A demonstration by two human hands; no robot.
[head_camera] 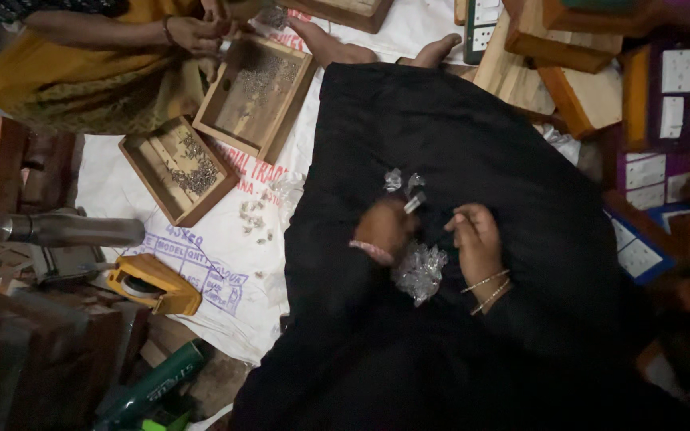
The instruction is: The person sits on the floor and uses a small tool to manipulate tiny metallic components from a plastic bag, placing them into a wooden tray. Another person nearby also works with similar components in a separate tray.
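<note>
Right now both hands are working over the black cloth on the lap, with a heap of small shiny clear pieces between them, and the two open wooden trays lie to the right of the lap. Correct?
Not quite. The head view shows the two wooden trays to the left of the lap, on the white printed sheet. The rest holds: left hand and right hand over the black cloth, shiny clear pieces between them.

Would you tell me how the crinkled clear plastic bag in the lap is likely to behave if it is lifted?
The clear plastic bag looks thin and crumpled, so probably floppy and light. Lying on loose black cloth between the left hand and right hand, it may slide or spill.
</note>
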